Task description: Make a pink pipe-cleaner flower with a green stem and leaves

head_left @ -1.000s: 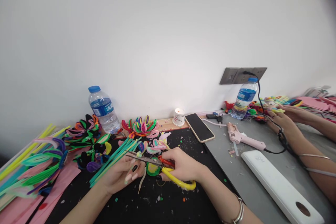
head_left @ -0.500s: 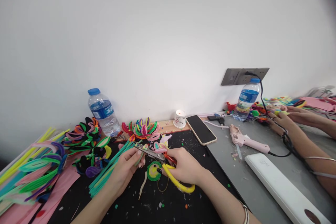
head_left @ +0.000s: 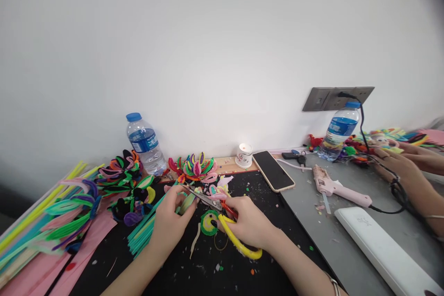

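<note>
My right hand [head_left: 250,222] is closed round the handles of a pair of scissors [head_left: 240,244], one handle yellow and the other red-orange. The grey blades point left and reach to my left hand [head_left: 172,219]. Between its pinched thumb and fingers is a small pale-green piece [head_left: 188,202], partly hidden; its exact kind I cannot make out. Under the blades lies a round green and yellow coiled piece [head_left: 209,223] on the black mat. Beside it are a pale curled strip [head_left: 195,240] and a thin loop. A bundle of teal pipe cleaners [head_left: 143,233] rests left of my left hand.
Pipe-cleaner flowers [head_left: 194,166] and a water bottle [head_left: 147,145] stand along the wall. Right of these are a paper cup [head_left: 244,156], a phone [head_left: 274,171], a pink glue gun [head_left: 343,192] and a white oblong device [head_left: 381,245]. Another person's hands [head_left: 398,169] work at far right.
The whole view has shifted, so things sit slightly further right. My left hand's fingers have changed their hold on the pale-green piece and show more of it. The scissors stay in my right hand.
</note>
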